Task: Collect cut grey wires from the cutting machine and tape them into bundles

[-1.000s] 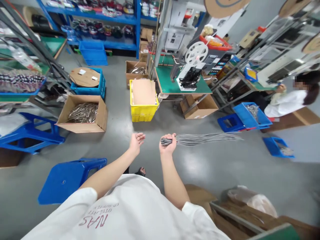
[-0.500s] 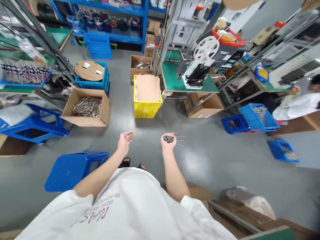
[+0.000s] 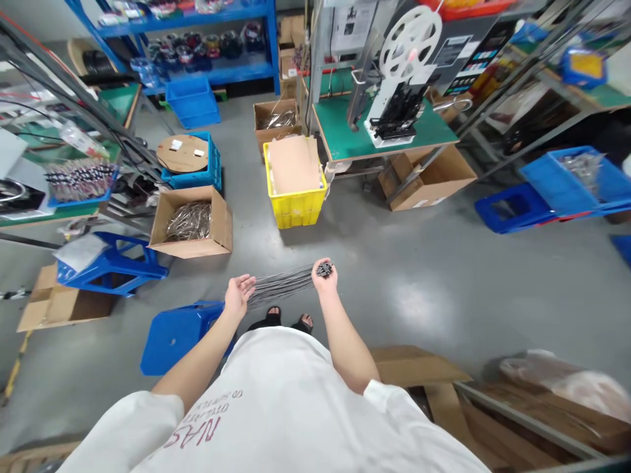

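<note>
A bundle of thin grey wires (image 3: 284, 283) stretches between my hands over the floor. My right hand (image 3: 325, 281) is closed around one end, with the dark cut ends packed together at the top of the fist. From there the strands fan out toward my left hand (image 3: 237, 293). That hand has its fingers stretched out, palm turned to the wires, and its fingertips lie at or against the loose far end. Whether the left fingers bear any of the strands I cannot tell.
Ahead stands a yellow crate (image 3: 298, 209) with cardboard in it. A carton of wires (image 3: 224, 226) is at left, near blue stools (image 3: 172, 338). A green-topped bench (image 3: 340, 141) carries a machine with a white reel (image 3: 411, 46). An open carton (image 3: 419, 368) lies close at right.
The wires, earlier seen as a few strands right of my right hand, now trail left to my left hand. My view has shifted, and both hands sit slightly further left in it.
</note>
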The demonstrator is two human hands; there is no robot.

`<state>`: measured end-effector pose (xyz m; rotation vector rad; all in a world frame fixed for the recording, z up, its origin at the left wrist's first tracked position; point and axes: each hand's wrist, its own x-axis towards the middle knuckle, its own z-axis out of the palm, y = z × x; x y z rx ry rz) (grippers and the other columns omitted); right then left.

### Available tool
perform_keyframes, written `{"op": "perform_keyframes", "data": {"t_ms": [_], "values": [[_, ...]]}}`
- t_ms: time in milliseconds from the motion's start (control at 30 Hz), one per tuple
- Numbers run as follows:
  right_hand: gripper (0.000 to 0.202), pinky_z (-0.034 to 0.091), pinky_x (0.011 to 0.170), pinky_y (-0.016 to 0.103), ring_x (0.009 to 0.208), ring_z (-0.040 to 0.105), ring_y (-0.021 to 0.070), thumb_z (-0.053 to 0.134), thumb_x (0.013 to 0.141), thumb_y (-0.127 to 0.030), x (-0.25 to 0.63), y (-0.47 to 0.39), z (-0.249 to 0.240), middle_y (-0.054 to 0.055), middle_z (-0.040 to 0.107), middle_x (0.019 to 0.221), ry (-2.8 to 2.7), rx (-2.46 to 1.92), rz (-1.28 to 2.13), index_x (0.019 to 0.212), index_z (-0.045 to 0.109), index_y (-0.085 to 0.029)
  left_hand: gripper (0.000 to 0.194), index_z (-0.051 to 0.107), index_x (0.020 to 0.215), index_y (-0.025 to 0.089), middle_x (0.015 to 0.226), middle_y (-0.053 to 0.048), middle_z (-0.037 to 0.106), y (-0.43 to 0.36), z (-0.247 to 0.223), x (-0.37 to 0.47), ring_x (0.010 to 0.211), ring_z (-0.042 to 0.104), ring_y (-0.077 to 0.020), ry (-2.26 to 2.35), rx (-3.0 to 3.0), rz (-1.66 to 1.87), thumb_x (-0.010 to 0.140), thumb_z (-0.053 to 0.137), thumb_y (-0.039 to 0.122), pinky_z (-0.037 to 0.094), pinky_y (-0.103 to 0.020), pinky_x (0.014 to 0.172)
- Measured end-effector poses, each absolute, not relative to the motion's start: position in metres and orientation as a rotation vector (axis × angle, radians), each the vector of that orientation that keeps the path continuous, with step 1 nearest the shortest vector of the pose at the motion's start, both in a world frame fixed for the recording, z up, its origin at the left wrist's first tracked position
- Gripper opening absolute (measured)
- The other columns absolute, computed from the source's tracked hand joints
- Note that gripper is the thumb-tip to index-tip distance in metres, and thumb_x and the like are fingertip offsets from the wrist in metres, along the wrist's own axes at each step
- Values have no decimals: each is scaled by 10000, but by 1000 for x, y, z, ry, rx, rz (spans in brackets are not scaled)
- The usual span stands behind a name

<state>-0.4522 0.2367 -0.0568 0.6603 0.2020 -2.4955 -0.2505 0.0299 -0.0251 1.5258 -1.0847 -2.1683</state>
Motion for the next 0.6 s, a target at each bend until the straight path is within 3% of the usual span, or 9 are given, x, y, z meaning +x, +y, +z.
{"op": "perform_keyframes", "data": {"t_ms": [133, 233, 433, 600], "values": [[144, 512, 430, 182, 395, 529, 70, 521, 655, -59, -490, 273, -45, -89, 560, 513, 98, 747, -2648, 630, 482, -195, 304, 619, 930, 184, 925, -80, 710, 49, -18, -288, 929, 681, -185, -1080, 1445, -2302, 852, 375, 347, 501, -327, 873], [115, 512, 433, 180, 395, 530, 70, 508, 658, -84, -514, 293, -17, -91, 552, 513, 38, 720, -2753, 663, 499, -198, 310, 619, 933, 175, 896, -71, 706, 63, -9, -305, 911, 682, -188, -1044, 1388, -2407, 848, 373, 344, 504, -317, 829], [179, 537, 589, 134, 522, 581, 41, 542, 681, -76, -510, 273, 48, -105, 552, 575, 2, 473, -2895, 800, 554, -209, 313, 588, 932, 176, 928, -85, 699, 69, 6, -330, 916, 668, -195, -920, 1338, -2488, 851, 346, 357, 494, -346, 852], [179, 569, 800, 227, 705, 649, 60, 626, 739, -123, -450, 217, 50, -101, 604, 710, 715, 233, -2830, 839, 544, -247, 453, 636, 1049, 192, 1146, -115, 679, 95, 33, -382, 1047, 624, -222, -875, 1188, -2590, 884, 322, 473, 458, -404, 975]]}}
